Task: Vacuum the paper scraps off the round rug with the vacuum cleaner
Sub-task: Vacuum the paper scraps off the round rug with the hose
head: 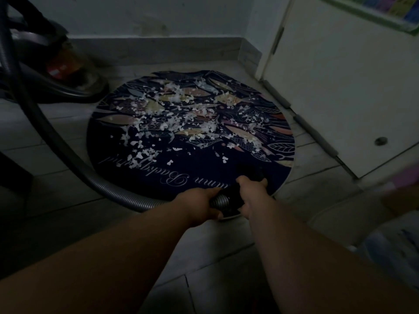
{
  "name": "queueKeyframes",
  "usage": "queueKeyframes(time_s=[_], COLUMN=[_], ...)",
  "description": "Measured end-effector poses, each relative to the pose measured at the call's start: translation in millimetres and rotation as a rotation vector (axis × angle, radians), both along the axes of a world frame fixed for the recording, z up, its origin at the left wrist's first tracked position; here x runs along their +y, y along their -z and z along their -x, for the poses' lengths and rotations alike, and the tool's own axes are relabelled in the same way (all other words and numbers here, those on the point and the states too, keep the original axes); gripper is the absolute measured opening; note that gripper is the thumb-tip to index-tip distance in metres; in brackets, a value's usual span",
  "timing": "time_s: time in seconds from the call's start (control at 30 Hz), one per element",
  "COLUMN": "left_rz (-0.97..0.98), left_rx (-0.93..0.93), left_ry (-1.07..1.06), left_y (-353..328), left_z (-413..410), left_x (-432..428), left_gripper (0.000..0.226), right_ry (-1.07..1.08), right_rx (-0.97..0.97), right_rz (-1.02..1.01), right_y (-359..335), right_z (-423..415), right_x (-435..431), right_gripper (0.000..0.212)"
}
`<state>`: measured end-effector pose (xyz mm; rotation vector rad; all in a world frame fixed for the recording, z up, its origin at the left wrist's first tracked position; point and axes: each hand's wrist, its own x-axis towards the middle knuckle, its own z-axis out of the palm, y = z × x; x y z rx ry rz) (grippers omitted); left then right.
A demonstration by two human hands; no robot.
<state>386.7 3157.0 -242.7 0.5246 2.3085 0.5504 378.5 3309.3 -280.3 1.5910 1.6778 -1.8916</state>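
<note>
A round dark rug (204,168) with a leaf pattern and script lettering lies on the tiled floor. Many white paper scraps (172,118) are strewn over its middle and far half. My left hand (199,205) grips the ribbed grey hose (74,162) where it meets the black handle. My right hand (251,196) holds the black nozzle (251,172) further forward, its tip low over the rug's near right edge. The hose curves left and up to the vacuum cleaner body (59,71) at the far left.
A white cabinet (340,87) with a round knob stands along the right, close to the rug's edge. A grey skirting board (158,48) and wall run behind the rug. Dark furniture sits at the left edge. The room is dim.
</note>
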Motion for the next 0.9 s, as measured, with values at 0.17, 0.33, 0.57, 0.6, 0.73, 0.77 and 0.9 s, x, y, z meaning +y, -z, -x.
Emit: queueKeyframes(time_s=[0.17,0.33,0.57,0.6,0.73,0.77,0.9], left_rz=[0.01,0.019,0.07,0.087,0.075,0.064,0.049], left_rx=[0.018,0.039,0.059,0.063,0.048,0.045,0.049], left_ry=[-0.021,-0.047,-0.086,-0.095,-0.138,-0.142,-0.186], left_y=[-5,-7,-5,-4,-8,-9,-13], left_z=[4,7,8,9,11,11,10], left_x=[-4,-7,-16,-18,-27,-29,-44], left_gripper=[0.074,0.074,0.077,0.079,0.078,0.078,0.076], right_ry=[-0.043,-0.07,-0.131,-0.142,-0.187,-0.202,-0.288], right_rx=[0.005,0.019,0.018,0.019,0.027,0.027,0.012], right_rz=[0.038,0.056,0.069,0.075,0.093,0.091,0.079], right_y=[1,0,1,2,2,2,0], right_z=[10,17,27,29,38,40,52], right_x=[-3,-8,-16,-18,-33,-35,-50], right_gripper=[0.094,0.091,0.094,0.094,0.096,0.096,0.096])
